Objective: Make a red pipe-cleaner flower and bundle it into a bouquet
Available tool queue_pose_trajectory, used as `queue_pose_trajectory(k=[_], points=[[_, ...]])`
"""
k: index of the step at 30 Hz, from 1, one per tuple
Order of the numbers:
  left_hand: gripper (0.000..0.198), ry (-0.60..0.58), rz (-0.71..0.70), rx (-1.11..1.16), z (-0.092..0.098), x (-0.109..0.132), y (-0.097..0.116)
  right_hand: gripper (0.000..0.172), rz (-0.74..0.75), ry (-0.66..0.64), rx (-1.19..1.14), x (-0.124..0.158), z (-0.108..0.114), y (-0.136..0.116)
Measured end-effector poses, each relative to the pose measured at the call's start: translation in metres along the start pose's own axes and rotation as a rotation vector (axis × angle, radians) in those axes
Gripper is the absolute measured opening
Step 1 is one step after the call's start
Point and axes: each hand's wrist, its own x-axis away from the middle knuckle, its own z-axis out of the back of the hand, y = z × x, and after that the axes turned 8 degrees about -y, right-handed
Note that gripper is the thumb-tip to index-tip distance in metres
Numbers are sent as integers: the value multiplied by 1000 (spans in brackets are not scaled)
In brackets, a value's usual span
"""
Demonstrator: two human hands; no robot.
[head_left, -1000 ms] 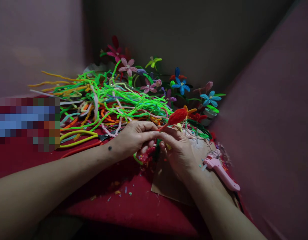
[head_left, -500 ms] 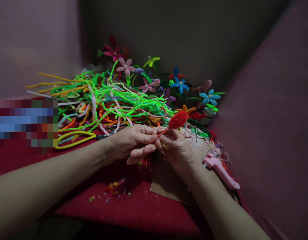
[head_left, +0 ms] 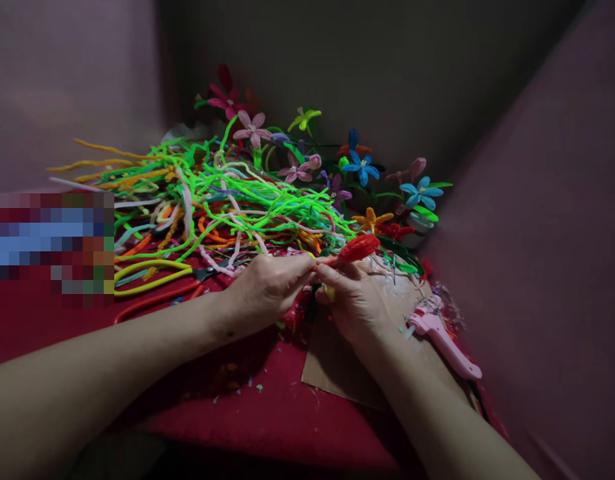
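Observation:
A red pipe-cleaner flower bud (head_left: 360, 249) points up and to the right above my hands, in the middle of the view. My left hand (head_left: 270, 285) is closed, its fingers curled around the lower end of the bud's thin stem. Thumb and fingers of my right hand (head_left: 356, 300) pinch the stem just under the bud. A small yellow thing shows at the right hand's fingers, too hidden to name. Part of the stem is covered by the fingers.
Loose pipe cleaners (head_left: 227, 200) lie heaped behind my hands. Finished pipe-cleaner flowers (head_left: 362, 168) stand at the back. Yellow-handled pliers (head_left: 157, 268) lie left; a pink glue gun (head_left: 444, 343) rests right, beside cardboard (head_left: 332, 370). Scraps dot the red cloth (head_left: 267, 427).
My left hand has turned over and its fingers have curled in around the stem. The red bud has tipped lower toward the right. A red handle beside the pliers now shows.

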Motion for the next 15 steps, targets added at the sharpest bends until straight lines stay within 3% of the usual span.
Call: queue_pose_trajectory(k=[7,15], points=[[18,-12,223,217,10,-5,5,16,104,-109,95,5,-5,-2],[14,-169,538,884,20,-13,17,10,103,-133,70,3,-3,-5]])
